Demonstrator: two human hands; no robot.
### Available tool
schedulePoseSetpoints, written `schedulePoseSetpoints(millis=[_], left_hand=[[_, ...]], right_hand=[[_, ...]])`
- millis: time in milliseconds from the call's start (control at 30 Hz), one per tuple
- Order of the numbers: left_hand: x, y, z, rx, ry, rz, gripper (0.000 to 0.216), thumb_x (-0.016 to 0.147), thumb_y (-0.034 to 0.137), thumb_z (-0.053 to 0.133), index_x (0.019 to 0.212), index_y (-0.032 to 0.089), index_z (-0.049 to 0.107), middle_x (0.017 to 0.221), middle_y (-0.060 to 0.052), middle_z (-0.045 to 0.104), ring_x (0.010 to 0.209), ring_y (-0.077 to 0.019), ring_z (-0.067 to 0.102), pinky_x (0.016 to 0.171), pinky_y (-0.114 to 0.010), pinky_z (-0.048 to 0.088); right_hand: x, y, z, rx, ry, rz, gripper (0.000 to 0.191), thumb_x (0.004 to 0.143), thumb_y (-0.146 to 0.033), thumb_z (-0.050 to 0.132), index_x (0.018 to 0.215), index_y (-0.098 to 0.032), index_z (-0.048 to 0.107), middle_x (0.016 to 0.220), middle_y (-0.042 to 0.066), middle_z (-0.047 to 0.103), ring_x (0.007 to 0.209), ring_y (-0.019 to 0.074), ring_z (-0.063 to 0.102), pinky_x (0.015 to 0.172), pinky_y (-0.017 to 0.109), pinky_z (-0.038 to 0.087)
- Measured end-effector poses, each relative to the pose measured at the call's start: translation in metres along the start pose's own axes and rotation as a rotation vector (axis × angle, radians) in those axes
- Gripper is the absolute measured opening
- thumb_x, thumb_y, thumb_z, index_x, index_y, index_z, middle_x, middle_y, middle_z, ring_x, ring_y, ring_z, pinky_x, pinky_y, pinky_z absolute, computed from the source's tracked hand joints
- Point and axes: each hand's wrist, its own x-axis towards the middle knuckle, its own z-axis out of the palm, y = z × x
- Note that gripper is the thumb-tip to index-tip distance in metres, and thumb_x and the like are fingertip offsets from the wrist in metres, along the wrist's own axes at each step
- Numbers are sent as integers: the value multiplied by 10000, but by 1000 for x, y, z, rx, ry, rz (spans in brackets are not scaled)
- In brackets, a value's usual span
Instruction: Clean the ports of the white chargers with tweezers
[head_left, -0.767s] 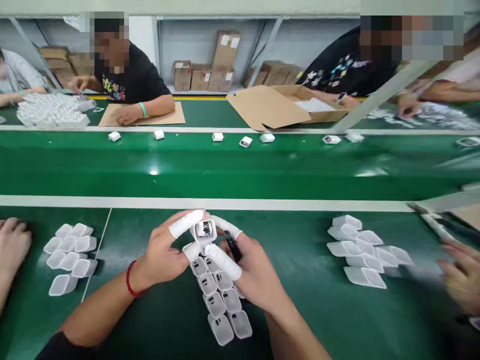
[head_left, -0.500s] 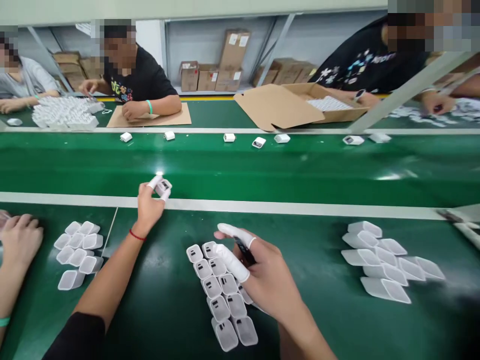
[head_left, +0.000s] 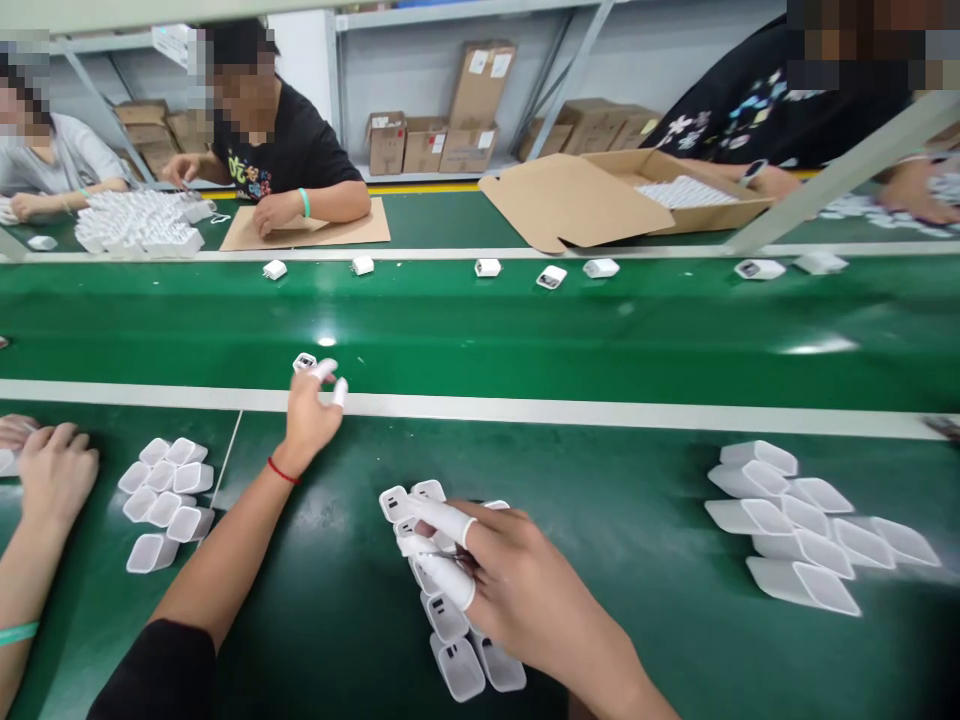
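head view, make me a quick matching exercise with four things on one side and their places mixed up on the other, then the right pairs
Things:
1. left hand
2. right hand
3. red wristband
4. open cardboard box

Places:
A. over the middle group of white cases
B. across the green belt, with white pieces inside
C. beside a white housing, finger and thumb apart
D. around the wrist of the arm reaching toward the belt

Pairs: 1-C, 2-A, 3-D, 4-B
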Motion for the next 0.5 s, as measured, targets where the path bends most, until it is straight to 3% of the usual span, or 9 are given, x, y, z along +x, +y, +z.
schedulePoseSetpoints(millis=[100, 167, 200, 333, 500], left_hand=[[-27, 35, 13, -169, -335, 272, 244, 892, 302, 563, 1088, 189, 654, 799, -30, 640, 727, -164, 581, 724, -289, 491], [-41, 45, 20, -214, -536, 483, 192, 878, 304, 567, 978, 195, 688, 774, -37, 630, 742, -185, 562, 713, -310, 469], [-44, 45, 24, -193, -555, 523, 187, 880, 290, 541, 913, 184, 692, 764, -48, 619, 753, -203, 546, 717, -334, 457], [-34, 39, 37, -178, -598, 411, 226, 889, 274, 493, 941, 166, 684, 700, -35, 581, 715, -206, 530, 692, -340, 451], [-25, 47, 32, -181, -599, 309, 193, 798, 329, 514, 736, 195, 638, 632, -22, 563, 654, -204, 536, 648, -333, 467]], right_hand=[[-1, -8, -1, -152, -54, -15, 132, 933, -252, 530, 914, -177, 636, 815, 25, 687, 666, 142, 622, 613, 265, 402], [1, -12, -4, -246, -125, -27, 112, 893, -285, 589, 898, -179, 624, 835, 13, 688, 684, 150, 624, 594, 279, 381], [3, -13, -6, -278, -165, -41, 130, 874, -304, 609, 911, -180, 619, 849, 8, 688, 684, 151, 619, 564, 283, 357], [8, -10, -19, -303, -240, -67, 187, 850, -312, 611, 986, -183, 600, 925, 0, 680, 685, 142, 584, 473, 289, 235], [1, -10, -26, -295, -113, -69, 143, 875, -268, 552, 963, -170, 607, 959, -6, 659, 688, 148, 562, 443, 300, 204]])
